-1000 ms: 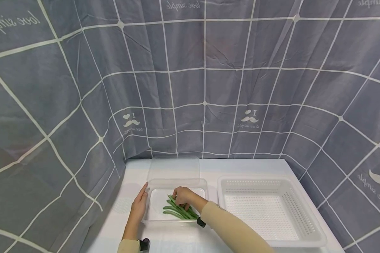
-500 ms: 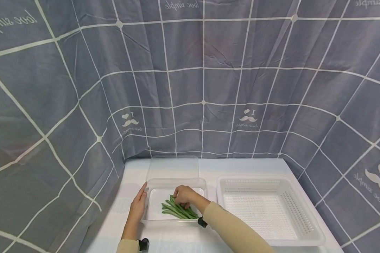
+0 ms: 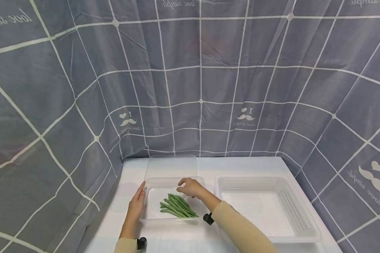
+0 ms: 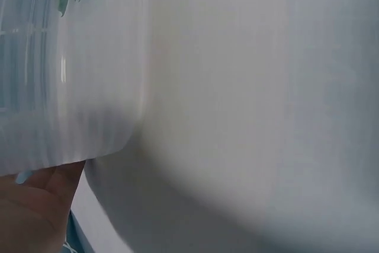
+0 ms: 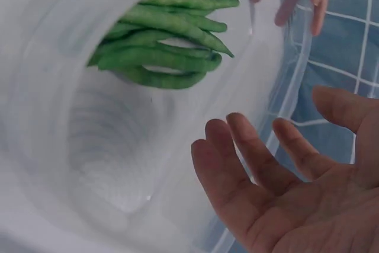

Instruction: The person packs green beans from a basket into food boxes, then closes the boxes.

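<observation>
A clear plastic container (image 3: 169, 221) stands on the white table, and a bunch of green beans (image 3: 178, 206) lies inside toward its front. My left hand (image 3: 136, 207) rests along the container's left wall with extended fingers; part of that hand (image 4: 35, 211) shows beside the wall in the left wrist view. Over the back right of the container hovers my right hand (image 3: 191, 187), holding nothing. In the right wrist view its fingers are spread and gently bent, apart from the beans (image 5: 166, 39).
A white perforated basket (image 3: 286, 196) stands to the right of the container. Behind the container lies a flat clear lid (image 3: 171, 167). A grey curtain with white grid lines (image 3: 183, 84) hangs around the back and sides of the table (image 3: 126, 189).
My right hand has let go of the green beans and lifted away, up and to the right. The beans stay in the container. My left hand keeps its place at the wall.
</observation>
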`<state>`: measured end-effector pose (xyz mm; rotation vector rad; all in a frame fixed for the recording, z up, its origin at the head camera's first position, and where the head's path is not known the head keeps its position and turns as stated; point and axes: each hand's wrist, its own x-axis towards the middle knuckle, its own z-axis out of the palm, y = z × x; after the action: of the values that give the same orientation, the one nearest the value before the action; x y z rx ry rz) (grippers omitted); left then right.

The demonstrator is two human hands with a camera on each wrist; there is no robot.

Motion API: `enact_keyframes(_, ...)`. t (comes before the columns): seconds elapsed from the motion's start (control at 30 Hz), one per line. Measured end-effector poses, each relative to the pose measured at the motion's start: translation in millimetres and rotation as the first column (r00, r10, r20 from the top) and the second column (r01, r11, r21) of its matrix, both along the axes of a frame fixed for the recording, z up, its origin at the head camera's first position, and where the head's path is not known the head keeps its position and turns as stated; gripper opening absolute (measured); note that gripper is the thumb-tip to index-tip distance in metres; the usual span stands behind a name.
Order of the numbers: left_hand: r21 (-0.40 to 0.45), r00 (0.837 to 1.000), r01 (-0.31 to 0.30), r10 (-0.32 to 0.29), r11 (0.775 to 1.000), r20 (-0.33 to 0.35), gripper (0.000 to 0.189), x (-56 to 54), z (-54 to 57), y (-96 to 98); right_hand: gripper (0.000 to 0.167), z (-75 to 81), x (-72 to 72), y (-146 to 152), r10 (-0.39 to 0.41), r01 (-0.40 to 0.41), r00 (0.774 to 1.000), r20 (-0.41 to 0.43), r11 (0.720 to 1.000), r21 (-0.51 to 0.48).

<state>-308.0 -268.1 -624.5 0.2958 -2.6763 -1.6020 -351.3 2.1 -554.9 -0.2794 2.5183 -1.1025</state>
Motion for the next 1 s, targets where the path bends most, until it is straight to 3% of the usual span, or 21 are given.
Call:
enact_keyframes(0.27, -0.053, 0.999, 0.024, -0.023, 0.998, 0.032, 0.061, -2.8, 5.6, -6.9, 0.056, 9.9, 2.8, 12, 0.016, -0.016, 0.998, -0.060, 1.000, 0.003)
enact_keyframes(0.4, -0.027, 0.997, 0.058, -0.056, 0.998, 0.060, 0.069, -5.1, 10.0, -14.0, 0.063, 15.3, 10.1, 16, 0.027, -0.020, 0.992, -0.125, 0.998, 0.057)
enact_keyframes(0.5, -0.008, 0.996, 0.084, -0.083, 0.996, 0.044, 0.074, -8.9, 14.6, -20.6, 0.071, 18.2, 14.4, 19, 0.026, -0.006, 0.983, -0.182, 0.994, 0.108)
enact_keyframes(0.6, -0.042, 0.995, 0.094, -0.093, 0.995, 0.019, 0.076, -13.7, 20.6, -26.5, 0.076, 19.7, 15.4, 21, 0.015, 0.016, 0.977, -0.213, 0.990, 0.141)
enact_keyframes(0.8, -0.119, 0.997, 0.076, -0.076, 0.990, 0.005, 0.073, -26.5, 41.3, -31.5, 0.082, 23.3, 8.7, 29, -0.031, 0.065, 0.969, -0.245, 0.989, 0.132)
enact_keyframes(1.0, -0.152, 0.995, 0.100, -0.102, 0.983, -0.006, 0.071, -46.9, 67.4, -33.2, 0.089, 23.8, -9.0, 39, -0.115, 0.134, 0.971, -0.209, 0.988, 0.078)
